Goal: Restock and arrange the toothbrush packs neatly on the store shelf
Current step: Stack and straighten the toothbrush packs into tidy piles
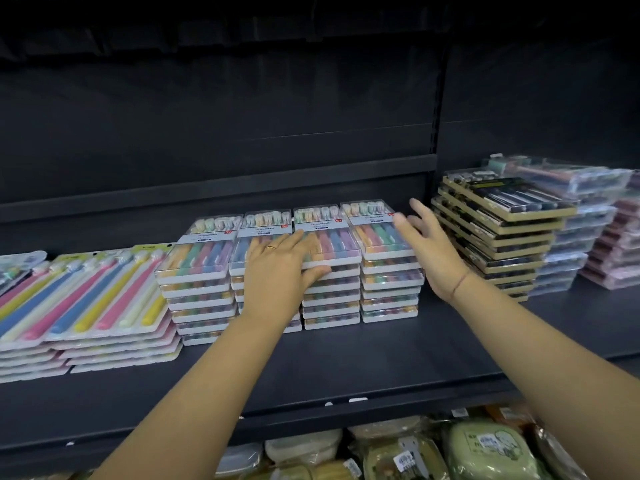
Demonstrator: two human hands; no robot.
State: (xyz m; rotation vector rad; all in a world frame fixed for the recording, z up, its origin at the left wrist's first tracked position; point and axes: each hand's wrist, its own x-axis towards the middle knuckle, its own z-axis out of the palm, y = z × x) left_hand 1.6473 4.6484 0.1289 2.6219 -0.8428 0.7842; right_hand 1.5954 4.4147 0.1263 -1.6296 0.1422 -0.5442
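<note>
Left hand (278, 268) lies flat, fingers straight, atop stacked toothbrush packs (204, 258) on the shelf (346, 362). Right hand (429, 251) hovers beside them, fingers spread.

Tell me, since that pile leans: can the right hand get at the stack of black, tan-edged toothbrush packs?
Probably yes. The right hand hovers open just left of the stack of black, tan-edged toothbrush packs, with nothing between them; the stack's near side faces it.
</note>
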